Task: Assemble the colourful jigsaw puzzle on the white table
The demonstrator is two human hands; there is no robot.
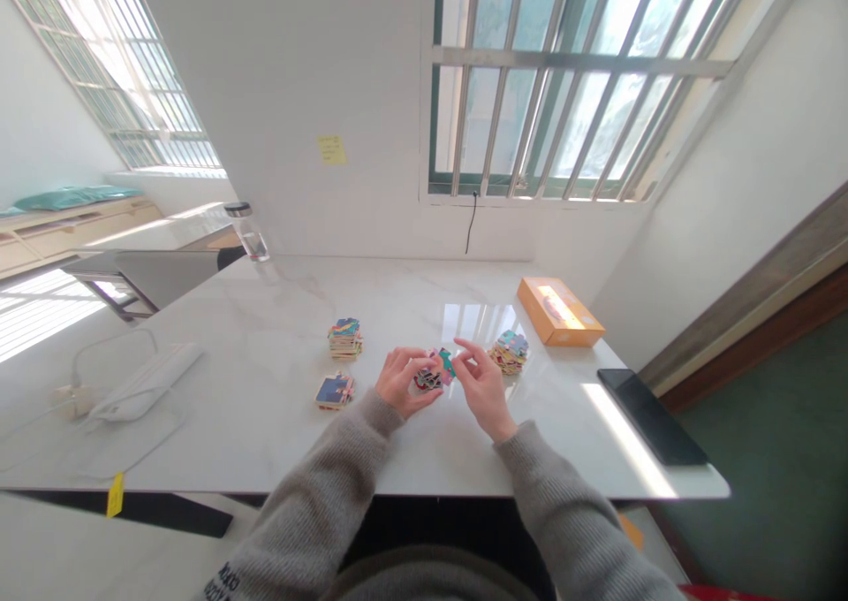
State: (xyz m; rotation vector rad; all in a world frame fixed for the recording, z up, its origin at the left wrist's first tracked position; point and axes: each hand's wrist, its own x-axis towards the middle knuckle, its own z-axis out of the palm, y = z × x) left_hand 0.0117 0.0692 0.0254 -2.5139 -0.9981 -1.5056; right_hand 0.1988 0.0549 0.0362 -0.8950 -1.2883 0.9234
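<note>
My left hand (pixel 399 383) and my right hand (pixel 483 384) hover close together over the white marble table (pixel 265 362), with fingers curled. My left fingers grip a small patterned tile (pixel 427 378) in dark and red colours. My right fingertips pinch a teal tile (pixel 446 367) right beside it. A stack of colourful tiles (pixel 345 339) lies left of my hands, and a shorter tile stack (pixel 335 391) sits nearer me. Another stack (pixel 509 353) stands just beyond my right hand. The tiles look like small printed picture pieces, though their exact kind is too small to tell.
An orange box (pixel 560 311) lies at the table's right, and a black tablet or phone (pixel 653 415) lies near the right edge. A glass bottle (pixel 249 232) stands at the far corner. A white corded object (pixel 144 382) lies at the left.
</note>
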